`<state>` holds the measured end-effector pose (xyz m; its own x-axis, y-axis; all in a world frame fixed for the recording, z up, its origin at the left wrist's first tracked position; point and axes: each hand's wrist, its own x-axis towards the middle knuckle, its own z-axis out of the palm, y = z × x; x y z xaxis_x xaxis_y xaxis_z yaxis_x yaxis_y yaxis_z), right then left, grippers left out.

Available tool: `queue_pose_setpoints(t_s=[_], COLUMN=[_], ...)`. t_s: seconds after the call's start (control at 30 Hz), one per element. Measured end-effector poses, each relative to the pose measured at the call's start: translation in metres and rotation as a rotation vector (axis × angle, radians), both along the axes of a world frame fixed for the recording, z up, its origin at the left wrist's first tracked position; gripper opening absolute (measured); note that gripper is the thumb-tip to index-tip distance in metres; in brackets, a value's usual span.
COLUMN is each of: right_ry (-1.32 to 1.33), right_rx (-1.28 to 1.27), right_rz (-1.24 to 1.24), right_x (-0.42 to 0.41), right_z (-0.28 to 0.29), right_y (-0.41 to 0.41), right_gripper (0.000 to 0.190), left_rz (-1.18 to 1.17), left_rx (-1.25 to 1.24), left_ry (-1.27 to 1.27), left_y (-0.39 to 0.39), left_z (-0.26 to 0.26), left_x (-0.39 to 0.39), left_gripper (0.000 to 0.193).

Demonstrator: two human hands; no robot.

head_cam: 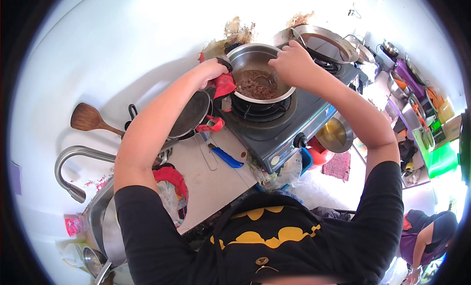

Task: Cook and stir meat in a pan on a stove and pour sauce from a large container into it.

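A steel pot (239,58) stands over the near burner of a black gas stove (254,137), with brown, lumpy food (257,90) in it. My left hand (212,72) grips a red and black cloth (224,85) against the pot's left side. Over the pot's right rim, my right hand (296,66) is closed on what looks like a ladle (263,80). The ladle's bowl lies in the food; most of its handle is hidden by my hand. Close below my left hand is a dark, round pan (191,113) with a red cloth strip (210,125) at its edge.
A knife with a blue handle (226,157) lies on the counter (206,189). Left are a wooden spatula (86,117), a faucet (79,150) and a sink (96,207). A large pan (323,34) sits on the far burner. Another person (423,233) is at lower right.
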<state>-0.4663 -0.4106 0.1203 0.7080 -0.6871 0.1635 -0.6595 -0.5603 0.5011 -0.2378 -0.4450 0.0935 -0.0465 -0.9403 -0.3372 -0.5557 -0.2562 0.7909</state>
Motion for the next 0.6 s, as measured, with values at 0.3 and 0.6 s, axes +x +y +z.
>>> queue_pose_setpoints(t_s=[0.3, 0.6], right_ry=[0.004, 0.087], right_rx=[-0.267, -0.318], right_rz=[0.133, -0.124], right_x=[0.003, -0.012], right_z=[-0.033, -0.019], right_y=[-0.004, -0.057], right_gripper=[0.007, 0.019], left_rz=[-0.02, 0.022], left_rx=[0.013, -0.008], left_ry=[-0.015, -0.003], left_y=[0.004, 0.001], left_z=[0.006, 0.0], left_x=[-0.005, -0.004], left_gripper=[0.028, 0.028])
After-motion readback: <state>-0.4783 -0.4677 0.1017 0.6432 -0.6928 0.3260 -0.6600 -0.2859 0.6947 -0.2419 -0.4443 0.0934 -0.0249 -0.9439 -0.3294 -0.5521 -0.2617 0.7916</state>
